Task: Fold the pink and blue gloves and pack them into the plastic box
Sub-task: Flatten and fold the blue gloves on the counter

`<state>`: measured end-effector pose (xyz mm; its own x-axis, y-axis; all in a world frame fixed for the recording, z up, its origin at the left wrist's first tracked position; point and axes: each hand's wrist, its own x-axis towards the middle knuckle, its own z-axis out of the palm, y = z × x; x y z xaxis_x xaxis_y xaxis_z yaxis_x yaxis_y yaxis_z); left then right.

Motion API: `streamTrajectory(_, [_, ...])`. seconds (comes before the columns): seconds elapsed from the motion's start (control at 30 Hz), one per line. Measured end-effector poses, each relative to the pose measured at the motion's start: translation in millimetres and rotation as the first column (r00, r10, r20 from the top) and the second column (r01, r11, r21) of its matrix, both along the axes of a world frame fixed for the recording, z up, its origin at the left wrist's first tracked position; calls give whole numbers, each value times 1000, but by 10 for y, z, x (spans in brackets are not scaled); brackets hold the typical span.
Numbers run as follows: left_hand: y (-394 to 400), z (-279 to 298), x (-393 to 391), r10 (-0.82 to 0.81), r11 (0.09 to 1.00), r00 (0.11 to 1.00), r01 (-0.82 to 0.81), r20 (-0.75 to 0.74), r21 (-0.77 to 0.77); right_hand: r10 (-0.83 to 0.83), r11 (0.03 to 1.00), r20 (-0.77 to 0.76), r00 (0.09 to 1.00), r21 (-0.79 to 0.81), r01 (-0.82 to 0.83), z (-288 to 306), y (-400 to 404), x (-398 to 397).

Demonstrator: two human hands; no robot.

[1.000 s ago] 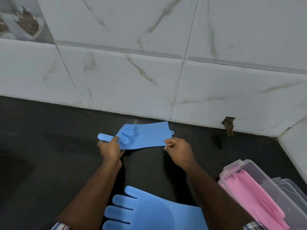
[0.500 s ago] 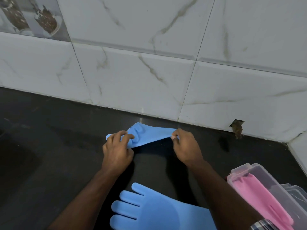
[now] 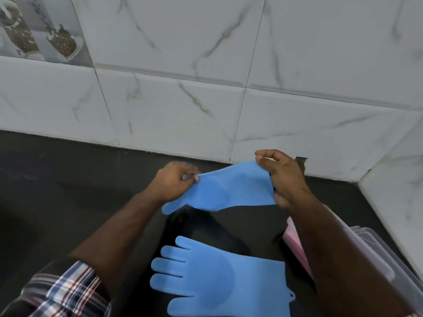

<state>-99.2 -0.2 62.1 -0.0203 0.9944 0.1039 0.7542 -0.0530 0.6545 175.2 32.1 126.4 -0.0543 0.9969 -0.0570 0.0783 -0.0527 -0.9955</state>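
Left hand [image 3: 175,180] and right hand [image 3: 280,177] raised, pinching.

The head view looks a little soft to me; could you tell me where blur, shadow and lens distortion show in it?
In the head view, mild motion blur softens the left hand, the right hand and the held blue glove. Soft shadows of the arms fall on the dark counter, beneath the held glove. The wide-angle lens bows the wall tiles' grout lines. The flat blue glove stays fairly sharp.

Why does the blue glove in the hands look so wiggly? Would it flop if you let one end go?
Probably yes. The held blue glove sags and curves between the left hand and right hand, so it seems soft and bendy. It looks thin, so likely light. Its little bristles may help grip.
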Motion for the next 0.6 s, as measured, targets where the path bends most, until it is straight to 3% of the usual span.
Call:
streamTrajectory(0.23, [-77, 363, 144, -114, 986, 949, 145, 294, -84, -92, 993, -29, 995, -72, 89, 174, -321, 372])
streamTrajectory(0.37, [-149, 510, 207, -129, 963, 903, 213, 409, -167, -50, 993, -69, 996, -113, 42, 110, -449, 551])
streamTrajectory(0.5, [-238, 517, 314, -94, 929, 862, 256, 499, -267, 138, 976, 111, 984, -182, -116, -50, -639, 645])
streamTrajectory(0.6, [-276, 458, 316, -91, 911, 871, 268, 482, -313, 125, 982, 211, 970, -165, -91, -167, -759, 711])
